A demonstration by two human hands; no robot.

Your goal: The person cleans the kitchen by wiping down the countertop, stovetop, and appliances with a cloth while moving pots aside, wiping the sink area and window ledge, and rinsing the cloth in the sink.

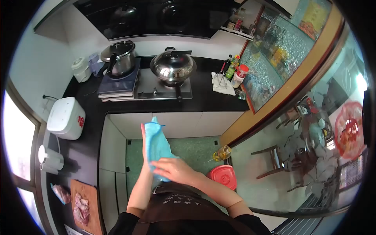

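Observation:
A light blue cloth [158,143] with a darker blue edge hangs in front of my body, above the green floor. My left hand [144,147] is behind it, and only the hand's edge shows along the cloth's left side, stretched out straight. Most of the left fingers are hidden by the fabric. Lower down, my right hand [170,169] presses the cloth against the left hand near the wrist, with its fingers closed over the fabric.
A lidded wok [173,66] and a pressure cooker [120,58] stand on the back counter, with bottles [232,67] to the right. Raw meat [81,209] lies on a cutting board [92,192] at left. A red lidded container [223,176] and an oil bottle [222,153] stand on the floor.

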